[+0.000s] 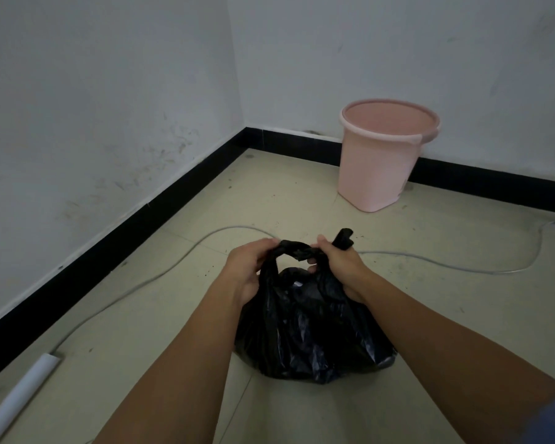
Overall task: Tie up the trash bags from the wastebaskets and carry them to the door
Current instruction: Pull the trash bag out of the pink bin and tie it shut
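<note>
A full black trash bag (311, 331) sits on the tiled floor in front of me. My left hand (249, 267) grips the bag's left handle strip. My right hand (342, 264) grips the right handle strip, and a short black end sticks up past its knuckles. The two strips are crossed into a twisted band between my hands, above a small loop. A pink plastic wastebasket (382, 155) stands by the far wall, upright, with no bag visible inside it.
A grey cable (180, 261) snakes across the floor from left to right behind the bag. A white plastic conduit (20, 395) lies along the left wall's black skirting. White walls meet in a corner ahead. No door is in view.
</note>
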Demonstrator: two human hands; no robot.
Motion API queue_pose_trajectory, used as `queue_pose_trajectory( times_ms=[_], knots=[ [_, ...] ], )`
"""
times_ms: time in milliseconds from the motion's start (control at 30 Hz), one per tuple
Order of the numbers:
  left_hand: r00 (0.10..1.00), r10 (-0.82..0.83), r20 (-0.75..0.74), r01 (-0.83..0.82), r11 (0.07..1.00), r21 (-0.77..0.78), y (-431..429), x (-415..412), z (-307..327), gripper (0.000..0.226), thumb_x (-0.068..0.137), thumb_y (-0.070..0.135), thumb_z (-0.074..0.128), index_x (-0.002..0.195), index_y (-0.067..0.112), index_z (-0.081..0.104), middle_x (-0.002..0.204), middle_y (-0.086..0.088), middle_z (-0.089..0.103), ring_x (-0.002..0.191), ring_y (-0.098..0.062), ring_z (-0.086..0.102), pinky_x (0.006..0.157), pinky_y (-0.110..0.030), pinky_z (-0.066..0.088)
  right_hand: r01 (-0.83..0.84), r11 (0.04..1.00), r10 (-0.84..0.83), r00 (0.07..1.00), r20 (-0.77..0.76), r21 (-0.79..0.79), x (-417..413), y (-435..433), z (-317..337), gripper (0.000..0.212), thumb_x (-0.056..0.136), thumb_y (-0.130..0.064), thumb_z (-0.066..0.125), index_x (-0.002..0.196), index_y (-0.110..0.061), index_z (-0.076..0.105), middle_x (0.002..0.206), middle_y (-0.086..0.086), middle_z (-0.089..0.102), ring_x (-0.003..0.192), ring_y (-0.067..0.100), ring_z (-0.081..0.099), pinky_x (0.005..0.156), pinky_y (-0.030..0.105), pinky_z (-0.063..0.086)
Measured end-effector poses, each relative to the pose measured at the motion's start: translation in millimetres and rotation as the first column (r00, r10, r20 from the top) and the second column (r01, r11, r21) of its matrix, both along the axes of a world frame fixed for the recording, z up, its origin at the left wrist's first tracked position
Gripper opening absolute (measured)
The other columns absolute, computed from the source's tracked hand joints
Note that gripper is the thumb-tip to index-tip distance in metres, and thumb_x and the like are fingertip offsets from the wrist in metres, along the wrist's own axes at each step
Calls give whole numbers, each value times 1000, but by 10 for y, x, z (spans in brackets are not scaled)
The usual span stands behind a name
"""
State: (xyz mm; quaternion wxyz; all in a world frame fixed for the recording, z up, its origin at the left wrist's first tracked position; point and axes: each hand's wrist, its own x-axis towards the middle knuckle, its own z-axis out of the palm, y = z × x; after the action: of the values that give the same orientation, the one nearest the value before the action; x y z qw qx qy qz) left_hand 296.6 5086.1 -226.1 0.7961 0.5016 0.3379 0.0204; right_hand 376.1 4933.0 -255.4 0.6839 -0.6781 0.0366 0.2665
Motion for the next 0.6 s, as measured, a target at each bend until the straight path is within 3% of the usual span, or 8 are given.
queue_pose_trajectory(
  times_ms=[100,200,233,333,400,500,567,600],
  knots=[
    [980,172,97,-155,974,-167,-7,48,79,6,90,8,57,91,4,62,85,-11,68,78,-22,66,70,-34,55,87,996,-87,991,-105,2,35,17,-51,54,100,-49,42,97,-1,68,84,15,73,76,29,69,85,45,57],
    [939,327,102,-292,920,-262,-14,81,79,14,93,-4,42,96,2,54,65,-11,51,63,-25,57,78,-42,56,219,964,-219,976,19,-151,104,-5,-86,59,97,-57,38,109,-4,60,102,12,68,97,31,65,96,46,50],
    [927,364,95,-329,907,-264,9,71,61,17,93,-6,37,97,1,52,61,-10,43,56,-23,49,74,-41,56,267,946,-258,964,72,-184,115,-54,-63,56,98,-57,37,109,-5,56,103,11,65,99,31,63,97,46,49],
    [892,453,1,-447,881,-155,167,-49,-50,23,94,-4,33,106,2,51,58,-6,32,46,-16,28,50,-28,37,352,891,-312,933,177,-287,213,-349,-128,55,96,-58,34,92,-7,54,90,16,67,78,32,64,71,41,50],
    [889,452,-75,-444,890,102,280,-162,-196,22,94,2,37,105,3,56,62,-9,40,47,-15,30,44,-25,30,352,855,-299,935,192,-380,293,-564,-246,58,92,-62,33,78,-10,52,82,21,70,69,34,67,58,40,47],
    [953,277,-124,-171,828,534,249,-229,-383,14,90,11,47,92,9,60,81,-18,59,58,-22,48,47,-28,44,336,870,-330,940,82,-360,300,-676,-221,47,102,-47,35,83,-7,49,67,15,64,43,22,56,39,23,36],
    [974,6,-226,163,671,723,129,-214,-385,11,85,23,57,89,14,61,85,-8,63,72,-25,60,65,-38,57,333,921,-357,930,-90,-204,304,-650,-147,40,103,-43,39,87,-8,47,71,14,63,42,17,54,33,19,37],
    [935,-125,-331,343,549,762,79,-205,-369,18,83,33,61,89,16,61,85,-2,62,81,-25,61,75,-38,56,331,940,-342,920,-192,-85,297,-616,-97,38,102,-43,43,89,-8,48,76,15,63,47,17,56,33,19,41]
  ],
)
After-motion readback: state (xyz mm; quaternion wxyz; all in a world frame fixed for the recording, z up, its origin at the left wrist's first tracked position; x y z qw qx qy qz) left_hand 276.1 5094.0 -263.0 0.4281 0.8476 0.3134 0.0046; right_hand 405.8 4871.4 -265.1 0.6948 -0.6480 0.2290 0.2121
